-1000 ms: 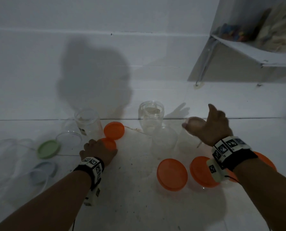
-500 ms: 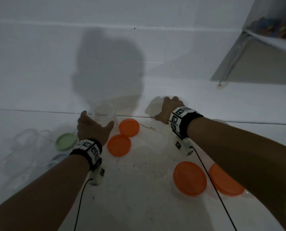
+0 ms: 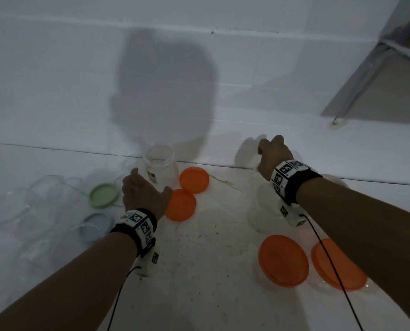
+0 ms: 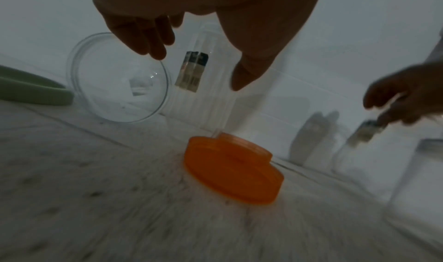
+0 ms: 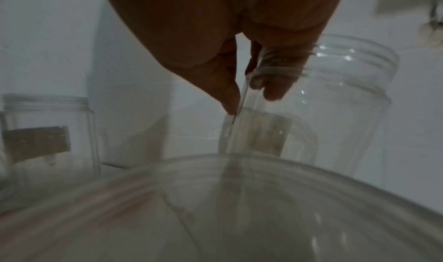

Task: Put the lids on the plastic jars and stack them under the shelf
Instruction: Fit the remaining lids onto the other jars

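Observation:
My left hand [image 3: 151, 181] hovers open just in front of a small clear jar [image 3: 161, 163] with a barcode label; in the left wrist view that jar [image 4: 201, 105] stands between the spread fingers [image 4: 148, 38] and the thumb, untouched. Two small orange lids [image 3: 194, 179] [image 3: 181, 205] lie right of it. My right hand [image 3: 268, 149] is at the back wall. In the right wrist view it [image 5: 251, 101] pinches the threaded rim of a labelled clear jar [image 5: 258, 133]. Two large orange lids [image 3: 284, 260] [image 3: 337, 263] lie near my right forearm.
A green lid [image 3: 104, 195], a pale lid [image 3: 95, 226] and several clear containers [image 3: 43, 194] lie at the left. A wide clear jar [image 5: 239, 199] sits under my right wrist, another jar [image 5: 347, 95] behind. The shelf [image 3: 409, 51] hangs at the upper right.
My left hand rose off the small orange lid and opened toward the labelled jar. My right hand swung left to the back wall and took hold of a jar's rim.

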The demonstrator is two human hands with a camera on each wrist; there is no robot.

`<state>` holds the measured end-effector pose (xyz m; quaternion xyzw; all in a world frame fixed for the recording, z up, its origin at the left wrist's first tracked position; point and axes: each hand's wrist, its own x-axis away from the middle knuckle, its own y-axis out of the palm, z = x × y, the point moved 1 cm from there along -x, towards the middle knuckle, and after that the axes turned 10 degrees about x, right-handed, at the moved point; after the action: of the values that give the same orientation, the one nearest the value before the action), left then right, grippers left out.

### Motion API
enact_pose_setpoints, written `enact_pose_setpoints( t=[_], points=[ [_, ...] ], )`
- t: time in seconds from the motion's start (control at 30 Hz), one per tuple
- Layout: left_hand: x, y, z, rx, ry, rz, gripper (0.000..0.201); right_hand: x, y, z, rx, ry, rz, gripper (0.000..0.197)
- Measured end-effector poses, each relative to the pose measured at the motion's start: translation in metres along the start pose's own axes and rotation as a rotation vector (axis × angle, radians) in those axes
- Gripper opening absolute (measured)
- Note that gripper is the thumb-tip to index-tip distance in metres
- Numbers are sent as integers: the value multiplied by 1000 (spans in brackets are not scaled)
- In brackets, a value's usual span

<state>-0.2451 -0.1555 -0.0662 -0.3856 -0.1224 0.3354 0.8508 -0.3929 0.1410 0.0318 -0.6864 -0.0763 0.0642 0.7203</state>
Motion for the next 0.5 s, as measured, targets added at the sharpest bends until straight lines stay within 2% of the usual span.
enact_pose_setpoints(
  t=[0.1, 0.2, 0.37, 0.43, 0.5],
  points=[
    [1, -3, -16, -188, -21, -101, 75, 12, -17, -10, -26, -111, 91, 60],
    [-3, -10, -27, -409, -55, -153, 57, 36, -39, -33, -85, -244, 226, 57],
    [-24, -20, -41, -546, -62, -217, 56, 73, -43, -70, -216, -393, 264, 62],
    [-34, -28, -46, -664, -98, -290, 59, 83, -38, -82, -248, -436, 258, 64],
    [-38, -37, -53, -784, -85, -365, 54, 92, -31, -93, -265, -468, 251, 63]
  ],
)
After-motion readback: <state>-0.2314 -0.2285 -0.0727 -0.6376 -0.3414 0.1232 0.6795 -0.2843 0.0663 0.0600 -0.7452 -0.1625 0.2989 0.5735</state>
